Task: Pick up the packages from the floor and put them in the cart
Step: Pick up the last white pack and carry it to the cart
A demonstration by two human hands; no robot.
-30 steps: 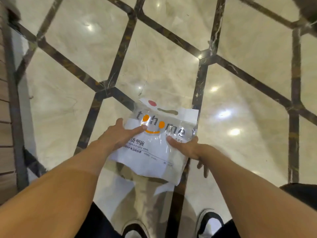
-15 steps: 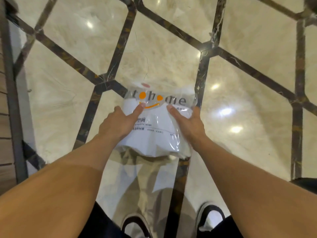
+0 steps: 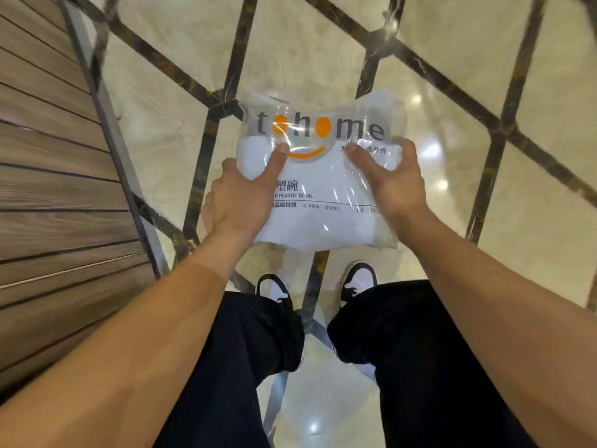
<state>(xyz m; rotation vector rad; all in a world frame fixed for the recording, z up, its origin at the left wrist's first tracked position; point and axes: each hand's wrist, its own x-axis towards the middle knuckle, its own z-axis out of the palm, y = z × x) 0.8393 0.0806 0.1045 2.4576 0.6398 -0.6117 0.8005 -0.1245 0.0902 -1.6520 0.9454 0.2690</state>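
I see both forearms reaching forward from the lower corners of the frame and meeting at centre, well above the floor (image 3: pixel 323 53), a glossy cream marble crossed by dark inlaid bands. A wood-slat wall (image 3: pixel 48 189) with a metal edge strip fills the left side of the frame.

Between my hands sits the package (image 3: pixel 323 195), at centre frame: a clear plastic bag printed with grey letters, two orange dots and an orange smile, and a line reading "PLASTIC BOWL". Inside it I see a white mass filling most of the bag; I cannot tell separate pieces.

My left hand (image 3: pixel 240 202) grips the package's left edge, thumb laid flat across the front up to the smile, the other fingers tucked behind. My right hand (image 3: pixel 392 179) clamps the right edge the same way, thumb pressed on the front near the small print, fingers wrapped round the side.

At the bottom of the frame are dark trousers (image 3: pixel 403 367), and just below the package two black-and-white shoes (image 3: pixel 360 278) stand on the floor.
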